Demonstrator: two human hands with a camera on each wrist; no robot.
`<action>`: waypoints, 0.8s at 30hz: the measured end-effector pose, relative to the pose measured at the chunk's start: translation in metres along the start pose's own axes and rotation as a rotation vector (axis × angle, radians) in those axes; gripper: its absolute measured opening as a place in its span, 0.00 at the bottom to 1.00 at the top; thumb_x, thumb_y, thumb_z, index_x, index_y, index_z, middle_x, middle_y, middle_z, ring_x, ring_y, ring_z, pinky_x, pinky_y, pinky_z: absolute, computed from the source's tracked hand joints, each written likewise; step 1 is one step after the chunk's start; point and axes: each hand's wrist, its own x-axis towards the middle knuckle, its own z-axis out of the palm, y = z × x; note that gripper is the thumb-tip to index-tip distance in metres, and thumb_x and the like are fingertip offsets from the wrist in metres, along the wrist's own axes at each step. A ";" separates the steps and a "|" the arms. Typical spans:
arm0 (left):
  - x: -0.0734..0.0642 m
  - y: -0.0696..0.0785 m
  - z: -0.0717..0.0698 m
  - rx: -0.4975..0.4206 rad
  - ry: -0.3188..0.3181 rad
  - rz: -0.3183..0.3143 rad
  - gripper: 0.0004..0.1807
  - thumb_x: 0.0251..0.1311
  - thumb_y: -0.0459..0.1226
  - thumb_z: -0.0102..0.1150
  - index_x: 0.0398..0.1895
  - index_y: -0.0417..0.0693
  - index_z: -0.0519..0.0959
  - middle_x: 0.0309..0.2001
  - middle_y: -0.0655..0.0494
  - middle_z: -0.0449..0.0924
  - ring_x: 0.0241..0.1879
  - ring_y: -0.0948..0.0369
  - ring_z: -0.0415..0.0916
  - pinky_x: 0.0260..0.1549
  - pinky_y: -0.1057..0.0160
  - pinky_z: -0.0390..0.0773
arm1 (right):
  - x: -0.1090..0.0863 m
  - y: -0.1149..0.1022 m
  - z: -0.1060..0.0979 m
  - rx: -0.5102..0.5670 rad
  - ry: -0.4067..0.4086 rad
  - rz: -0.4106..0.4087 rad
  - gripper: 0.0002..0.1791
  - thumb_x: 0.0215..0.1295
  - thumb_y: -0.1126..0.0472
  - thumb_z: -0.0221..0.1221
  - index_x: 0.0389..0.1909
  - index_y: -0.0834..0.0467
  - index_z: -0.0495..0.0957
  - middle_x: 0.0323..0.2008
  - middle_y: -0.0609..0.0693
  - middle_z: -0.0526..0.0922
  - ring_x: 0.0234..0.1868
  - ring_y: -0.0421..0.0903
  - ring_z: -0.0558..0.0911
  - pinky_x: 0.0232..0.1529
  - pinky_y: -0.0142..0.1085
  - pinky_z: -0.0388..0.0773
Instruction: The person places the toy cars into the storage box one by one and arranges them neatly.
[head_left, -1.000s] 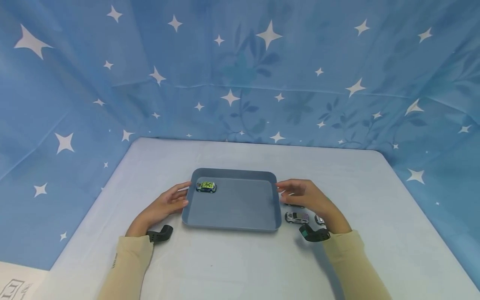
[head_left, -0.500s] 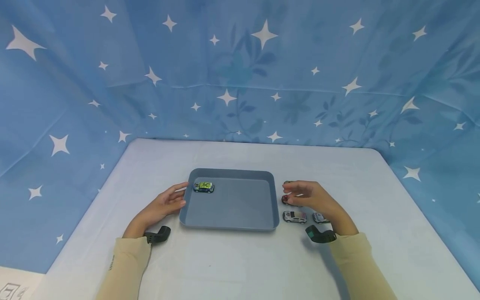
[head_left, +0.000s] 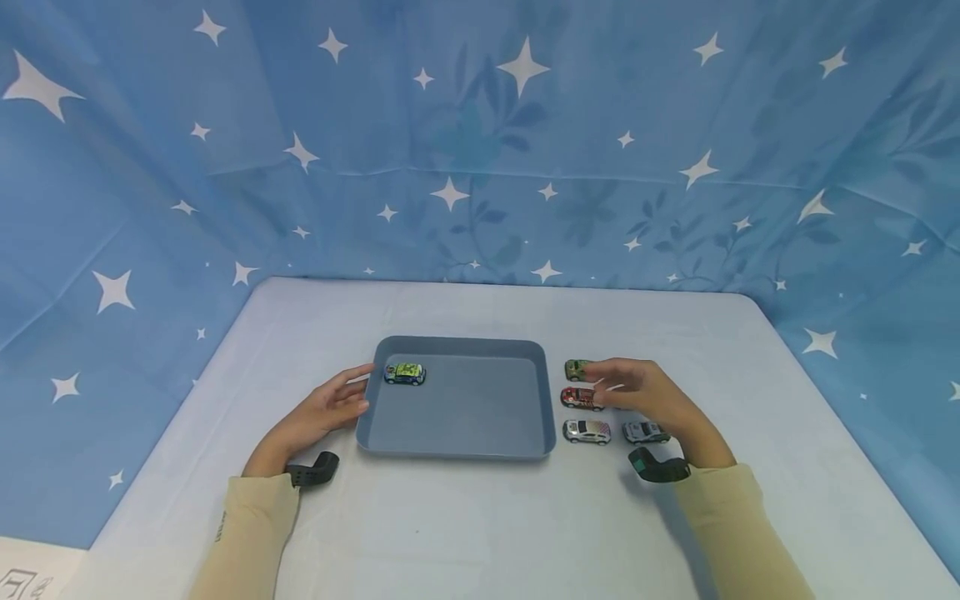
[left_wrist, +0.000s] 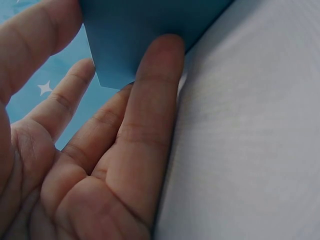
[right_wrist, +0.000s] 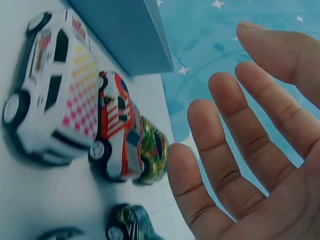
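Note:
A blue-grey tray (head_left: 480, 408) lies on the table with a yellow-green toy car (head_left: 405, 373) in its far left corner. My left hand (head_left: 324, 412) touches the tray's left wall with straight, relaxed fingers, as the left wrist view also shows. Over the toy cars right of the tray hovers my right hand (head_left: 645, 392), fingers spread and holding nothing. Beneath and beside it stand a camouflage-green car (head_left: 576, 369), a red car (head_left: 576, 397), a white car (right_wrist: 57, 90) with a pink-yellow checker, and a grey car (head_left: 643, 432). A dark green car (right_wrist: 131, 222) shows low in the right wrist view.
The white table (head_left: 450, 533) ends at a blue curtain (head_left: 450, 125) with white stars at the back. A printed pale sheet (head_left: 30, 575) lies at the lower left. Each wrist wears a black strap-on camera, such as the left camera (head_left: 315, 469).
My right hand has left the tray's right wall and moved right over the toy cars, uncovering several of them. The left hand stays at the tray's left wall.

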 end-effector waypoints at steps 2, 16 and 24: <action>0.000 0.001 0.000 0.005 0.003 -0.002 0.39 0.82 0.36 0.57 0.87 0.36 0.52 0.82 0.25 0.52 0.81 0.30 0.52 0.61 0.70 0.75 | -0.002 0.001 -0.002 -0.010 0.012 0.004 0.25 0.73 0.67 0.68 0.67 0.73 0.78 0.61 0.70 0.83 0.53 0.43 0.85 0.51 0.36 0.85; 0.001 0.001 0.002 0.000 0.001 -0.004 0.40 0.82 0.36 0.57 0.87 0.35 0.51 0.82 0.24 0.53 0.80 0.29 0.53 0.61 0.70 0.76 | -0.015 0.013 -0.016 -0.104 0.073 0.013 0.23 0.74 0.68 0.66 0.66 0.72 0.79 0.58 0.69 0.85 0.55 0.48 0.86 0.51 0.32 0.84; 0.001 0.002 0.002 0.010 0.010 -0.027 0.39 0.82 0.35 0.57 0.87 0.36 0.51 0.82 0.25 0.53 0.80 0.30 0.54 0.63 0.66 0.77 | -0.019 0.024 -0.019 -0.137 0.089 0.002 0.22 0.73 0.69 0.66 0.65 0.72 0.80 0.60 0.68 0.85 0.59 0.62 0.85 0.52 0.31 0.83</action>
